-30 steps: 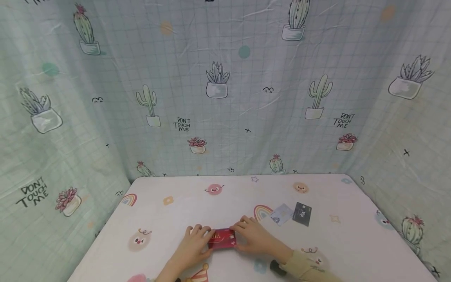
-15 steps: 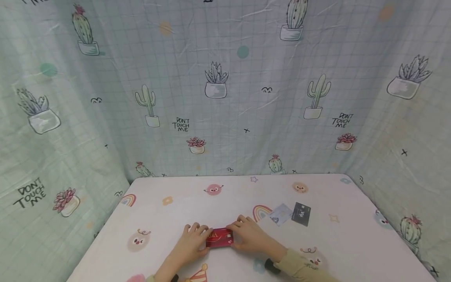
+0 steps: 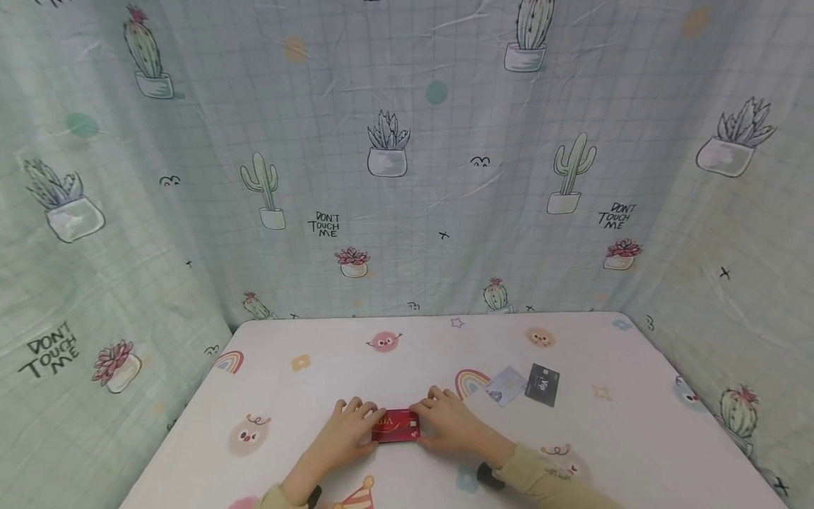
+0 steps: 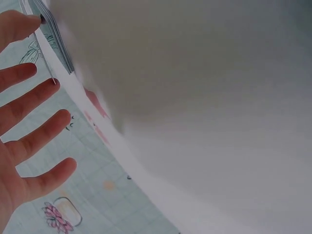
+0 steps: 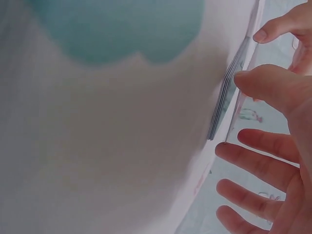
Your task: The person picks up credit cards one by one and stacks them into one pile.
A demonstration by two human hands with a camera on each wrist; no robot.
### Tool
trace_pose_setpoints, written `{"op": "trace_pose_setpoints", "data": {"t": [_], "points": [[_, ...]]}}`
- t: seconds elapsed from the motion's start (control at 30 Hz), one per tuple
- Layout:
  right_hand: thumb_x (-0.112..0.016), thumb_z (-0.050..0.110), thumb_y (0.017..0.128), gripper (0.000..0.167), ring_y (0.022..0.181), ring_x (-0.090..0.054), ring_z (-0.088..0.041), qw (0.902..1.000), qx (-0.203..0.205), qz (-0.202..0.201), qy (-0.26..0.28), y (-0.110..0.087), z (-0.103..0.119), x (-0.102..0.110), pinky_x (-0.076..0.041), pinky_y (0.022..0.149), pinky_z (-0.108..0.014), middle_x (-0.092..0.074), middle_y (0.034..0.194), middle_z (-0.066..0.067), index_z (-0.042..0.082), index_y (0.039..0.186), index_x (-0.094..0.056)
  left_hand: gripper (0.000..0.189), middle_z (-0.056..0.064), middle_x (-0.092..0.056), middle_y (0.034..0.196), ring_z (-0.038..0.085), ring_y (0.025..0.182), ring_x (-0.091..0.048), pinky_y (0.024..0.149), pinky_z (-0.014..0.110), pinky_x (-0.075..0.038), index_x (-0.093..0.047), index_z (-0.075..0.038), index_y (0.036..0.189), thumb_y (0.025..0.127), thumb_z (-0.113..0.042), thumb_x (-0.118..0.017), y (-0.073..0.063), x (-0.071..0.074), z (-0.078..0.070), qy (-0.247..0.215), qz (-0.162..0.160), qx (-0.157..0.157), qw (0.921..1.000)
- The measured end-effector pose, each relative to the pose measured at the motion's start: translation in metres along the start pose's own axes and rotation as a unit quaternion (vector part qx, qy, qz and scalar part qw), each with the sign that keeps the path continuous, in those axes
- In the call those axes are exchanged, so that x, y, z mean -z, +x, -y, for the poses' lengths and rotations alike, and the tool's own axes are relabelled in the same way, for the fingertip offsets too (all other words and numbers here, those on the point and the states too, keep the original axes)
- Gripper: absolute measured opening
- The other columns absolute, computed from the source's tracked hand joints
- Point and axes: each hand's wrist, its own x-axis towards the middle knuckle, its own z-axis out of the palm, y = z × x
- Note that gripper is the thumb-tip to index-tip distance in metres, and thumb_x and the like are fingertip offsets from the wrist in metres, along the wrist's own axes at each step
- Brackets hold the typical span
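Note:
A red card with gold lettering (image 3: pixel 396 426) lies crosswise between both hands near the table's front. My left hand (image 3: pixel 343 435) pinches its left end between thumb and fingertips. At its right end my right hand (image 3: pixel 450 425) does the same. From the right wrist view, the card belongs to a stack of cards (image 5: pixel 225 92); the top one stands slightly apart from the rest, its far edge raised on a fingertip. The left wrist view has the stack's edges (image 4: pixel 57 41) at upper left, by the left thumb. Remaining fingers of both hands are spread and fairly straight.
A black Vip card (image 3: pixel 543 385) and a pale blue-grey card (image 3: pixel 506 386) lie beyond the right hand, close together. The white table (image 3: pixel 356 371) has printed cartoon pictures. Patterned cloth (image 3: pixel 407 212) hangs at the back and both sides.
The red card and both hands stay almost in place, with a slight shift left in the head view, where the background shifts too. Both hands keep their hold.

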Motion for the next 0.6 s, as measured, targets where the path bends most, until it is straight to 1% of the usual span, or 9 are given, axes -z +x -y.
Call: {"op": "trace_pose_setpoints", "data": {"t": [0.1, 0.23, 0.33, 0.43, 0.6], "points": [[-0.064, 0.047, 0.074, 0.050, 0.087, -0.044, -0.008, 0.9999, 0.007, 0.003, -0.007, 0.0000, 0.0004, 0.0016, -0.038, 0.075, -0.026, -0.063, 0.102, 0.008, 0.021, 0.116, -0.055, 0.049, -0.003, -0.059, 0.101, 0.015, 0.091, -0.049, 0.074, 0.038, -0.037, -0.058, -0.019, 0.114, 0.070, -0.038, -0.069, 0.0001, -0.0006, 0.0003, -0.003, 0.008, -0.001, 1.0000], [-0.064, 0.046, 0.074, 0.050, 0.087, -0.044, -0.008, 0.9996, 0.016, 0.008, -0.023, 0.0013, 0.0001, 0.0027, -0.039, 0.077, -0.026, -0.063, 0.102, 0.009, 0.021, 0.116, -0.055, 0.049, -0.004, -0.059, 0.100, 0.015, 0.090, -0.048, 0.073, 0.036, -0.036, -0.058, -0.020, 0.114, 0.070, -0.037, -0.069, 0.0008, -0.0026, 0.0003, -0.004, 0.010, -0.004, 0.9999], [-0.064, 0.047, 0.074, 0.050, 0.088, -0.044, -0.008, 0.9993, 0.014, 0.015, -0.029, 0.0026, -0.0005, 0.0020, -0.040, 0.078, -0.028, -0.063, 0.103, 0.009, 0.021, 0.116, -0.055, 0.049, -0.004, -0.059, 0.101, 0.015, 0.091, -0.049, 0.074, 0.037, -0.036, -0.057, -0.020, 0.115, 0.071, -0.037, -0.069, 0.0013, -0.0040, 0.0005, -0.001, 0.016, -0.001, 0.9999], [-0.064, 0.047, 0.074, 0.051, 0.088, -0.044, -0.008, 0.9995, 0.010, 0.020, -0.024, 0.0033, -0.0010, 0.0004, -0.040, 0.079, -0.028, -0.062, 0.103, 0.009, 0.022, 0.117, -0.055, 0.049, -0.003, -0.059, 0.103, 0.016, 0.092, -0.049, 0.075, 0.038, -0.037, -0.057, -0.020, 0.116, 0.072, -0.037, -0.068, 0.0014, -0.0047, 0.0008, 0.002, 0.023, 0.002, 0.9997], [-0.064, 0.047, 0.073, 0.050, 0.085, -0.043, -0.007, 0.9994, 0.019, 0.008, -0.027, 0.0026, -0.0015, -0.0014, -0.038, 0.075, -0.025, -0.063, 0.101, 0.009, 0.021, 0.115, -0.056, 0.048, -0.003, -0.059, 0.102, 0.015, 0.089, -0.049, 0.074, 0.038, -0.038, -0.057, -0.020, 0.115, 0.072, -0.037, -0.068, 0.0007, -0.0065, 0.0008, -0.001, 0.022, 0.000, 0.9998]]}}
